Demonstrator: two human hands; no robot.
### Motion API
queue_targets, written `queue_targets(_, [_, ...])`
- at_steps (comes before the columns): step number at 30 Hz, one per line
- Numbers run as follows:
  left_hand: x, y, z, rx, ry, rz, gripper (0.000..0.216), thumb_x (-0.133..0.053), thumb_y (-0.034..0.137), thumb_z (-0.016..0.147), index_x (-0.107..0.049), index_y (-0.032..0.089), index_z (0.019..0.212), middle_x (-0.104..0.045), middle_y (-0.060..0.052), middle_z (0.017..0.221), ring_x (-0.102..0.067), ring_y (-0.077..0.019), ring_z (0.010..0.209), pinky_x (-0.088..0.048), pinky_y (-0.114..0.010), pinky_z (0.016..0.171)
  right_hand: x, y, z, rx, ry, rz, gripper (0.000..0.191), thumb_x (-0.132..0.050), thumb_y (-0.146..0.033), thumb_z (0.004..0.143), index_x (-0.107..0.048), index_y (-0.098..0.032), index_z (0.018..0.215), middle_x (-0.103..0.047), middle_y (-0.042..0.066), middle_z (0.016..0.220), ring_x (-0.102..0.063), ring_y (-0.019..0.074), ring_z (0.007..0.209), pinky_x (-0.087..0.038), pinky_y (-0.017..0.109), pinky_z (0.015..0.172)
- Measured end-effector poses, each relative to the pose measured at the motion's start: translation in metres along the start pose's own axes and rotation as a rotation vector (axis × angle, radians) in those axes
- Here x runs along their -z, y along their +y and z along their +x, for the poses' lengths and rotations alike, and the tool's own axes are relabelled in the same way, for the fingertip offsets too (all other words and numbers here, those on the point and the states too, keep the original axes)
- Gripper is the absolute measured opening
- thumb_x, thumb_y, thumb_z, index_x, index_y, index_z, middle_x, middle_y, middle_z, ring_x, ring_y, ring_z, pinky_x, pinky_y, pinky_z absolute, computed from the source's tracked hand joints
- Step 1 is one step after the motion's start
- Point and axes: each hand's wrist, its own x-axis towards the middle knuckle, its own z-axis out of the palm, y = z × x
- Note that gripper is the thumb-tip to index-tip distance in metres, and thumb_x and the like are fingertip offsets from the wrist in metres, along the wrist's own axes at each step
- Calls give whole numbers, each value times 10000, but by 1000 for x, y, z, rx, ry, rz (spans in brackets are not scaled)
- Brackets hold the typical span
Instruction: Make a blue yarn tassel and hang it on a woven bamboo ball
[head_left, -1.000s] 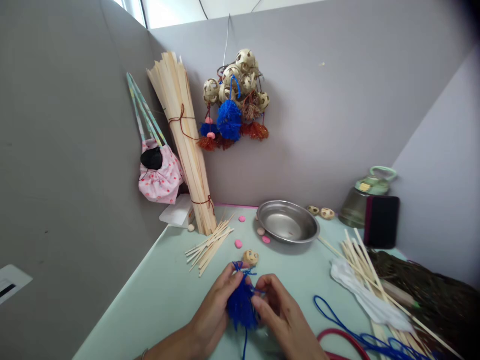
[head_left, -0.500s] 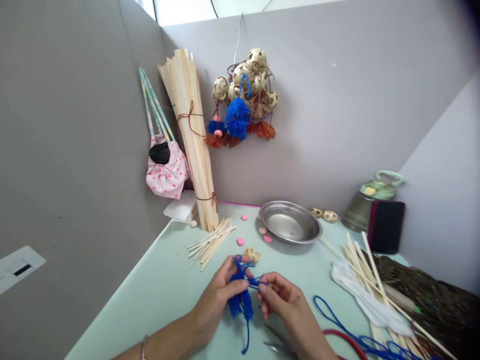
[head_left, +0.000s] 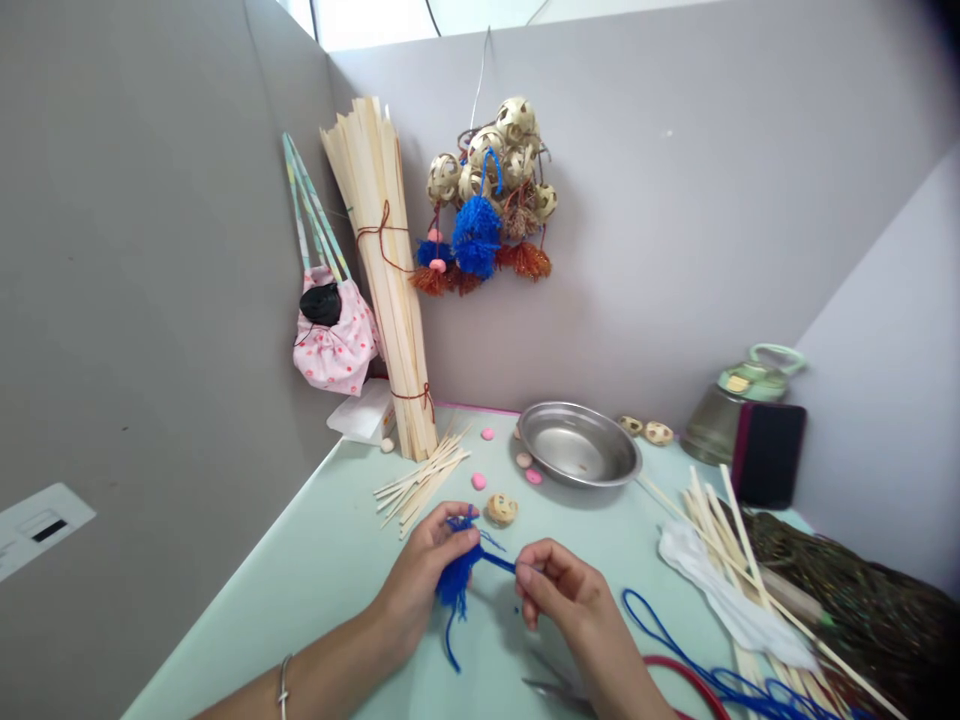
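My left hand (head_left: 427, 560) pinches a bundle of blue yarn, a tassel (head_left: 454, 580), between thumb and fingers, with its loose ends hanging below. My right hand (head_left: 562, 595) is closed on strands of blue yarn (head_left: 496, 562) that run taut from the tassel. Just beyond my hands sits a small woven ball (head_left: 502, 508). Partly under my right hand lie scissors (head_left: 555, 688), their red handle (head_left: 690, 682) showing to the right of my wrist.
A steel bowl (head_left: 634, 475) stands at the back, with pink beads (head_left: 478, 482) and thin sticks (head_left: 427, 480) to its left. On the right are blue cord (head_left: 667, 635), wooden strips (head_left: 742, 540), a white cloth (head_left: 705, 575), a phone (head_left: 769, 455) and a bottle (head_left: 720, 410). Woven balls (head_left: 487, 150) hang above.
My left hand has moved left with the tassel, away from my right hand. The strands between my hands now stretch longer and straighter, and the tassel is tilted.
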Motion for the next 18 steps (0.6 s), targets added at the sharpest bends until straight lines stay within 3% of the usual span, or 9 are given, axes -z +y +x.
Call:
queue_targets(2, [4, 1, 4, 5, 34, 38, 357, -676, 371, 794, -570, 197, 1087, -580, -13, 873, -547, -144, 786, -402, -250, 713, 1, -1, 1, -3, 19, 16, 343, -744, -474, 733, -597, -164, 741, -559, -27, 604, -491, 104, 500, -375, 232, 530])
queue_targets(5, [7, 7, 5, -96, 121, 144, 303, -637, 329, 823, -546, 188, 1075, -590, -60, 1028, -557, -195, 988, -410, -293, 873, 3, 1, 4, 2, 23, 12, 331, -724, -465, 756, -591, -163, 756, -557, -26, 610, -486, 102, 501, -369, 230, 528])
queue_targets(7, [5, 11, 0, -271, 213, 275, 275, -620, 296, 836, -538, 197, 1079, -571, -80, 1134, -513, -224, 1126, -358, -329, 994, 3, 2, 4, 6, 7, -8, 312, -699, -451, 782, -580, -163, 770, -564, -21, 627, -485, 103, 508, -367, 229, 529])
queue_targets(9, [1, 14, -8, -497, 223, 448, 243, -576, 272, 869, -536, 214, 1102, -553, -79, 1177, -479, -225, 1178, -314, -345, 1047, 1, 3, 2, 8, -25, -56, 278, -667, -427, 812, -575, -165, 785, -563, -20, 634, -480, 105, 519, -364, 228, 533])
queue_targets(11, [-4, 12, -18, -667, 58, 580, 225, -497, 260, 914, -528, 224, 1134, -551, -78, 1154, -496, -214, 1141, -342, -349, 1023, -2, 1, -3, 39, -70, -139, 245, -632, -404, 842, -580, -170, 790, -542, -25, 627, -468, 111, 543, -363, 227, 541])
queue_targets(14, [-11, 2, -25, -733, -266, 590, 335, -514, 309, 906, -476, 210, 1224, -524, -103, 1179, -514, -220, 1112, -401, -344, 975, -6, -6, -14, 170, -143, -287, 219, -601, -382, 867, -599, -179, 786, -557, -8, 676, -489, 137, 634, -398, 234, 604])
queue_targets(16, [-14, -5, -26, -611, -358, 506, 434, -549, 363, 889, -431, 194, 1271, -532, -114, 1181, -545, -216, 1062, -428, -335, 935, -7, -11, -19, 247, -148, -342, 207, -594, -378, 873, -616, -185, 799, -597, 13, 741, -519, 156, 688, -421, 241, 646])
queue_targets(18, [-14, -10, -23, -424, -371, 425, 457, -569, 395, 883, -428, 187, 1265, -587, -90, 1087, -576, -192, 958, -442, -311, 873, -5, -14, -19, 246, -85, -345, 205, -585, -387, 880, -632, -195, 828, -603, 12, 740, -528, 157, 677, -425, 239, 631])
